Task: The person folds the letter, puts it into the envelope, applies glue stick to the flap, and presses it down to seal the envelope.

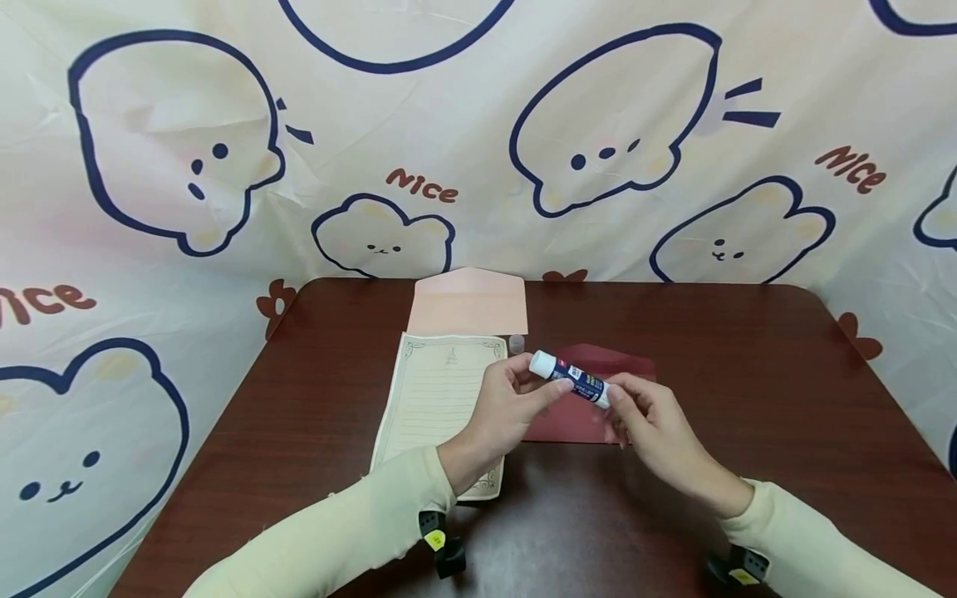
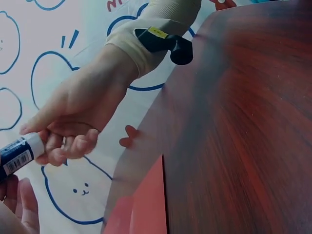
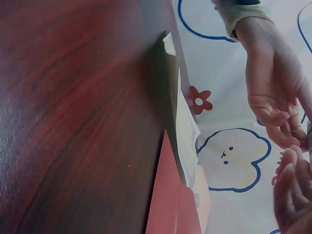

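Observation:
A blue and white glue stick (image 1: 579,382) is held tilted above the table, between both hands. My left hand (image 1: 508,407) grips it by the thumb and fingers near its white upper left end. With thumb and fingertips, my right hand (image 1: 661,432) pinches the lower right end. Its barcode side faces the left wrist view, where the stick (image 2: 17,158) runs off the left edge. Below the hands lies a dark red envelope (image 1: 553,423), partly hidden by them. Just left of it is a cream lined sheet of letter paper (image 1: 437,399), which my left forearm partly covers.
A pale pink envelope (image 1: 467,311) with its flap up lies at the table's back edge. A small grey cylinder (image 1: 517,344) stands between the sheet and the red envelope. The dark brown table (image 1: 763,374) meets a printed cloth backdrop (image 1: 478,124).

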`<state>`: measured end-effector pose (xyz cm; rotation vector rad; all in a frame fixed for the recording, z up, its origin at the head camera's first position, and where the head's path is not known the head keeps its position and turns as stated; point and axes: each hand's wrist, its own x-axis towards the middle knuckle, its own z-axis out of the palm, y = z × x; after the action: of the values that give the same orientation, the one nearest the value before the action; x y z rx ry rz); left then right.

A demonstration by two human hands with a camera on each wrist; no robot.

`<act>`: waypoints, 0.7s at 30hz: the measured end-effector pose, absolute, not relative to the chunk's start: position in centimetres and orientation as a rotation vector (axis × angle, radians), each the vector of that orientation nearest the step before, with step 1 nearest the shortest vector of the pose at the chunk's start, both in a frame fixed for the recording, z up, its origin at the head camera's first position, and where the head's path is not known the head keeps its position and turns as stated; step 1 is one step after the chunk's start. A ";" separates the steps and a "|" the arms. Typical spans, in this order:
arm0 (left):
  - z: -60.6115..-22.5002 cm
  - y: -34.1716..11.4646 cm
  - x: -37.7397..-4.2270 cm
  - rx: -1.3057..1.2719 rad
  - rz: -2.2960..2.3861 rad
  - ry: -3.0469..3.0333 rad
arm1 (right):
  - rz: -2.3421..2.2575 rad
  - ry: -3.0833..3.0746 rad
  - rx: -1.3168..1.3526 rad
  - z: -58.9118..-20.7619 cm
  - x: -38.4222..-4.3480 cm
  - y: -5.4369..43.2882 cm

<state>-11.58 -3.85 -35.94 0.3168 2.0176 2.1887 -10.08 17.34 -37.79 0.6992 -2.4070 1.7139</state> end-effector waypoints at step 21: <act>-35.9 -3.9 -10.7 0.288 2.148 2.059 | 1.769 -2.469 0.676 -37.4 -9.4 17.8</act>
<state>-10.72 -3.88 -35.86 0.2877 2.0589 2.1481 -9.42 17.79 -37.39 0.6759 -2.4687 1.7686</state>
